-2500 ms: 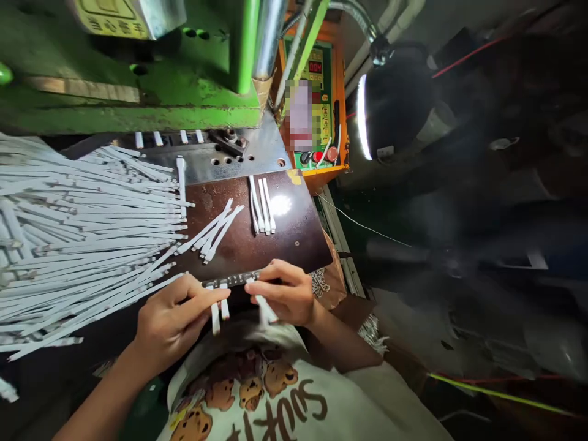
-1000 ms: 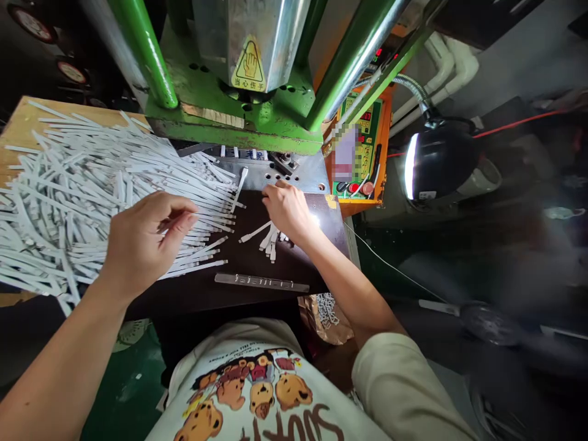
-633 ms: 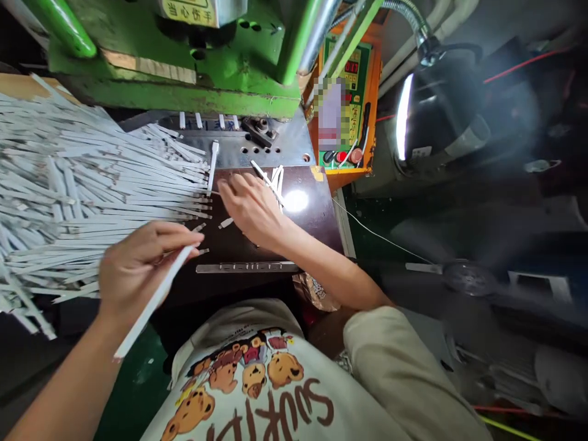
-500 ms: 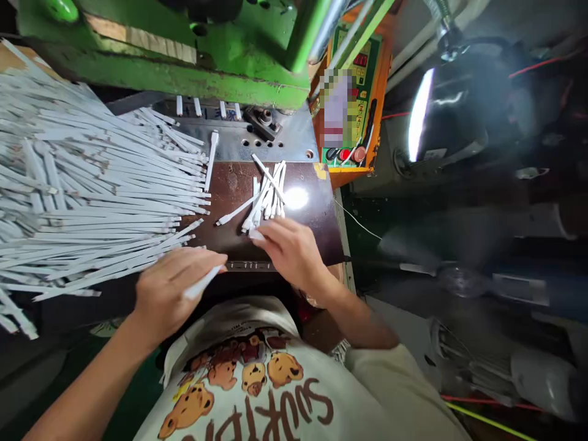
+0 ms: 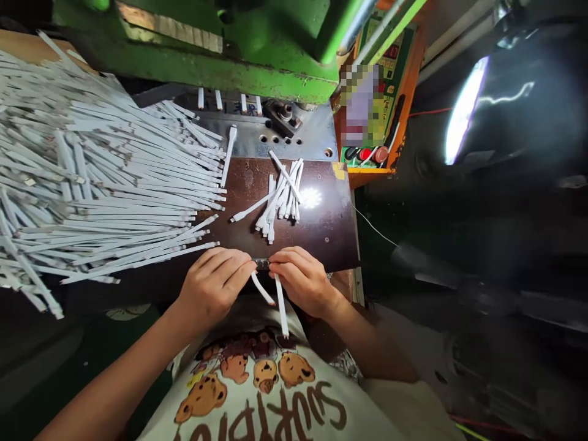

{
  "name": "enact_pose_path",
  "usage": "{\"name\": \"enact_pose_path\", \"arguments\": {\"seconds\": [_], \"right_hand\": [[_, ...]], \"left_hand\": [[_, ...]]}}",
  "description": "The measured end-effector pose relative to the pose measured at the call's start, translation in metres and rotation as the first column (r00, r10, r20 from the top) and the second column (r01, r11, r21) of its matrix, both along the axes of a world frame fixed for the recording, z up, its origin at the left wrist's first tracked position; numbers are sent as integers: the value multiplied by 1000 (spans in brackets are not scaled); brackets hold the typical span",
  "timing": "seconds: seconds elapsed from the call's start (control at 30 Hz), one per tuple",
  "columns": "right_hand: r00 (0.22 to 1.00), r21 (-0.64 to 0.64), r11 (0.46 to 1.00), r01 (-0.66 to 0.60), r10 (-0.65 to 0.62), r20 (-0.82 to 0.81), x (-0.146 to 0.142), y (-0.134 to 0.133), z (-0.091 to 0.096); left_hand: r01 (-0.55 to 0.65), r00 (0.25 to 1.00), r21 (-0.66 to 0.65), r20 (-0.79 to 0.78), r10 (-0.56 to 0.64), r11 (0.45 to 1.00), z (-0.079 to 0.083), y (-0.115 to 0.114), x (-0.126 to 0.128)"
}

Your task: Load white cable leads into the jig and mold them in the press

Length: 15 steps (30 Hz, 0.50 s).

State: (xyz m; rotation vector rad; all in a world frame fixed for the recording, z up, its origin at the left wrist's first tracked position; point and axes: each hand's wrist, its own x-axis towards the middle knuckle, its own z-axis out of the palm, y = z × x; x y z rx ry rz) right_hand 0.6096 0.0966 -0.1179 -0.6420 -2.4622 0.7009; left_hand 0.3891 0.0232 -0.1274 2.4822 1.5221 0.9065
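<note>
My left hand (image 5: 215, 278) is closed at the table's front edge, pinching one end of a short flat white cable (image 5: 263, 288) that hangs towards my shirt. Close beside it, my right hand (image 5: 301, 278) is closed on another flat white cable (image 5: 282, 306), which also points down towards me. The fingertips of both hands face each other with a small gap between. Beyond them a small heap of white cables (image 5: 280, 199) with plug ends lies crisscrossed on the brown tabletop (image 5: 326, 245). A large pile of similar cables (image 5: 114, 177) spreads out to the left.
A green press (image 5: 197, 46) stands at the back over a metal plate (image 5: 316, 131) with bolt holes. Several white cable ends stick out beneath the press. At the right back is an orange control box (image 5: 407, 125) with buttons. A bright lamp (image 5: 466, 113) hangs further right.
My right hand has drawn back from the small heap to the table edge with a cable. My left hand has moved right to meet it. The view has shifted slightly.
</note>
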Motion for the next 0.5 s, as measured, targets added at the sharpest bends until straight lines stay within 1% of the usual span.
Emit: {"name": "enact_pose_path", "arguments": {"seconds": [0.07,0.1,0.13,0.17,0.2,0.27,0.3,0.4,0.43,0.5], "right_hand": [[987,-66,989,-131,137,87,-1,18,10],[976,-69,981,-180,187,111,-4,27,15],[969,-44,976,-212,216,122,-10,37,18],[966,3,974,-228,226,125,-18,46,19],[965,60,970,-236,227,128,-28,55,19],[954,153,948,-279,255,159,-47,70,13],[942,181,932,-313,280,185,-55,76,9],[907,208,895,-394,343,244,-64,95,0],[908,212,895,-392,338,249,-62,100,-2],[928,236,912,-335,277,247,-58,110,-1]], "left_hand": [[57,998,-44,11,-57,997,1,0,-7],[78,997,-62,12,-77,995,3,1,-13],[77,997,-75,0,-78,994,5,2,-20],[48,998,-81,-28,-51,996,7,4,-28],[-6,997,-83,-73,0,997,10,5,-36],[-128,977,-77,-180,113,989,15,10,-50],[-167,962,-73,-230,146,983,17,13,-54],[-195,934,-52,-314,169,979,19,19,-59],[-197,931,-44,-321,173,979,18,20,-59],[-205,932,-45,-313,181,978,16,22,-60]]}}
